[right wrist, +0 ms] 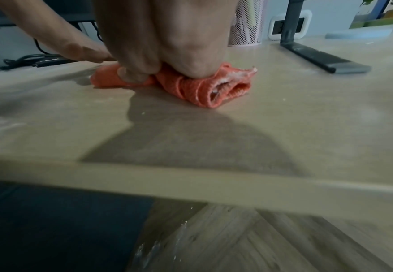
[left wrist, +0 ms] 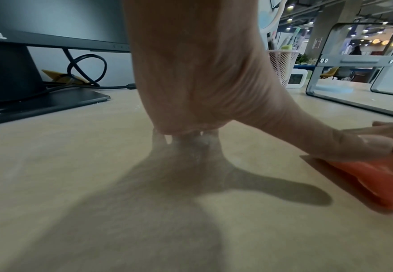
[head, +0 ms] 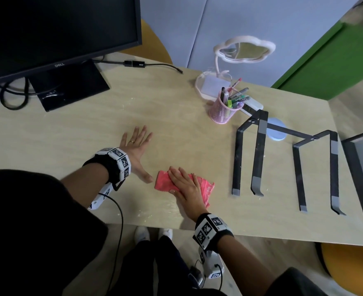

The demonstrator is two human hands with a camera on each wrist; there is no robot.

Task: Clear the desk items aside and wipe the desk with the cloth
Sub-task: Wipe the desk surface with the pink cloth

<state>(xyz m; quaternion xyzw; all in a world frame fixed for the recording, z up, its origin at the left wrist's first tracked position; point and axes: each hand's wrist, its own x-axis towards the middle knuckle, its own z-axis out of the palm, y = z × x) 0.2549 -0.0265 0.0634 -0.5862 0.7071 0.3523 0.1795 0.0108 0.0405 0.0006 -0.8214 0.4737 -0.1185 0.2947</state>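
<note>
the person stands at the near edge of the desk, both hands down on the pale wood. the right hand lies flat over the pink cloth, fingers straight and together, pressing it onto the desk close to the near edge, about midway along it; in the right wrist view the cloth is bunched into loose folds under the palm, with the thumb tucked against its side. the left hand rests just beside it, palm down and fingers spread, holding nothing, a ring on one finger. its thumb reaches toward the cloth's left end, and in the left wrist view the thumb tip sits right at the cloth's edge; whether they touch i cannot tell.

toward the back left corner stands a dark monitor on its flat base, cables looping behind. toward the back right sit a pink mesh pen holder full of markers and a cloud-shaped mirror. a black laptop stand fills the right side, a pale blue disc beneath its crossbar.
</note>
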